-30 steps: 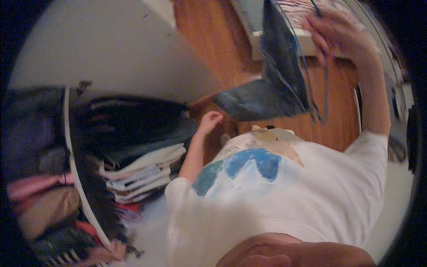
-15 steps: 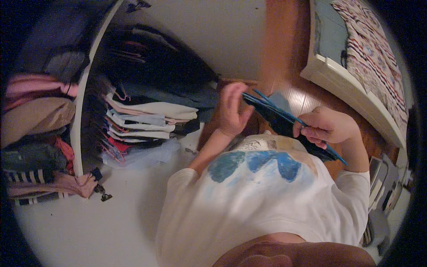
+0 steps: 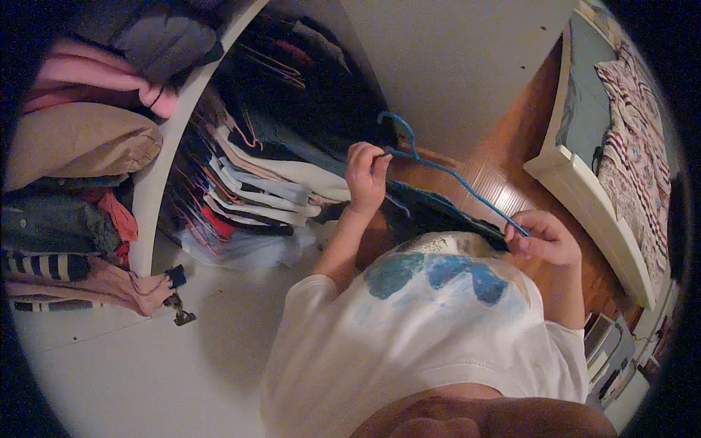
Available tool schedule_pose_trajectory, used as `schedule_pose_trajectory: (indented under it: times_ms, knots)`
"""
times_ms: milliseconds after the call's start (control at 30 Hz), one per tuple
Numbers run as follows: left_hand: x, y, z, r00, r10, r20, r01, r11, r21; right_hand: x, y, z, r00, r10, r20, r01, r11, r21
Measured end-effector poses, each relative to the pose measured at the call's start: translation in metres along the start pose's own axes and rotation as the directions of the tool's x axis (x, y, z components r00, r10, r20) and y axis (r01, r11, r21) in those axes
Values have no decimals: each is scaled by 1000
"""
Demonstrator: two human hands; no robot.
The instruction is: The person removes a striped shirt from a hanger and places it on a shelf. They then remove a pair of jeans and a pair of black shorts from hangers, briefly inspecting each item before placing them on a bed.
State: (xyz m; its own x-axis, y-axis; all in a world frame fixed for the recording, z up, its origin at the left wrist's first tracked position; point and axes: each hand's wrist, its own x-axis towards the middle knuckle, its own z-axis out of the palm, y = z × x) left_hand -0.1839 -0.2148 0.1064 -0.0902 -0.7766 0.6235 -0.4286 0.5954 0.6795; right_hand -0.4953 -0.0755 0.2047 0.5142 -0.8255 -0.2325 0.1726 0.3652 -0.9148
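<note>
A blue clothes hanger (image 3: 458, 177) stretches between my hands in front of my body, its hook up at the far left. A dark garment (image 3: 431, 212) hangs along its near side, mostly hidden behind my shirt front. My left hand (image 3: 366, 175) is closed with fingertips pinched at the hanger's left end, beside the hook's base. At the opposite end, my right hand (image 3: 542, 237) is closed round the hanger's tip and the garment's edge.
A closet on the left holds a row of hung clothes (image 3: 270, 186), light and dark. Past a white divider (image 3: 157, 168) hang pink, brown and striped clothes (image 3: 80, 139). On the right stands a bed with a cream frame (image 3: 591, 193) and patterned blanket (image 3: 635, 146).
My left hand, raised with loose fingers before, now grips the hanger's left end. The hanger has turned, and its hook has come into view. My head view has shifted right-to-left over the closet.
</note>
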Motion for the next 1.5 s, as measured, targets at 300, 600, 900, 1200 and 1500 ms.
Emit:
schedule_pose_trajectory:
  times_ms: [300, 600, 900, 1200, 1500]
  knots:
    - [67, -66, -36, 989, 34, 145, 7, 961, -276, 56, 27, 46, 820, -55, -570, 99, 994, 46]
    - [196, -256, -82, 667, -738, -104, 653, 646, -396, 75, 54, 47, 808, -39, -588, 32, 999, -23]
    - [213, -300, -95, 616, -777, 129, 709, 475, -521, 86, 46, 57, 846, -9, -532, -35, 997, -74]
    - [146, -270, -191, 545, -838, -23, 666, 450, -595, 87, 51, 49, 816, 13, -578, -56, 997, -56]
    - [118, -262, -202, 529, -842, 109, 671, 336, -660, 67, 89, 21, 782, 87, -618, -76, 996, 45]
